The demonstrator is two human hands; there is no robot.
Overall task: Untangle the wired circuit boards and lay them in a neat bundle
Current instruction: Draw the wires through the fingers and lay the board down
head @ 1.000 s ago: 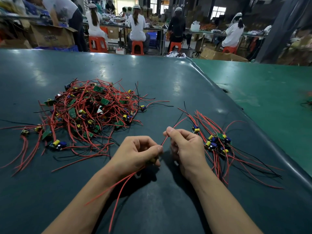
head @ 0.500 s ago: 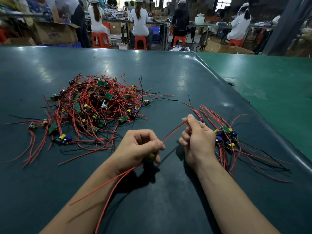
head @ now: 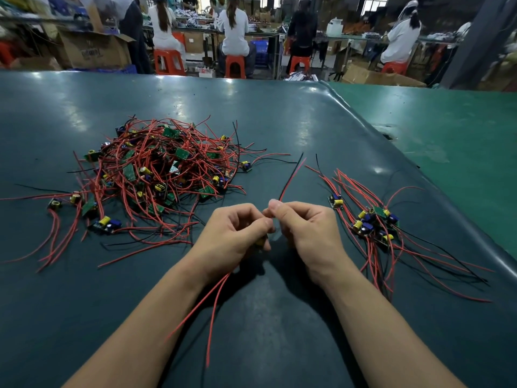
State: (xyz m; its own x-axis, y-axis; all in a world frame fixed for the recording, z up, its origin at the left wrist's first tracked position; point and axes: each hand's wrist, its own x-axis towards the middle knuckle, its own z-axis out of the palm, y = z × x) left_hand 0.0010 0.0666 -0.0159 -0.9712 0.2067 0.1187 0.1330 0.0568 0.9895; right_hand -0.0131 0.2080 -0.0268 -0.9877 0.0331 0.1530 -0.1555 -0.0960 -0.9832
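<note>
A tangled heap of small green circuit boards with red and black wires (head: 162, 175) lies on the dark table to the left. A smaller sorted bundle of wired boards (head: 375, 222) lies to the right. My left hand (head: 237, 236) grips one small board with a yellow part; its red wires (head: 212, 306) trail back under my wrist. My right hand (head: 305, 228) pinches the same board's other red and black wires (head: 291, 177), which point away across the table. Both hands meet thumb to thumb in the middle.
The dark table (head: 279, 331) ends at a rounded edge on the right, beside a green surface (head: 447, 141). Several people sit on orange stools (head: 167, 61) at benches beyond the far edge, with cardboard boxes (head: 92, 51) nearby.
My right hand has slid back along the wires from beside the right bundle to meet my left hand. The wires' free ends now stick out ahead of my fingers.
</note>
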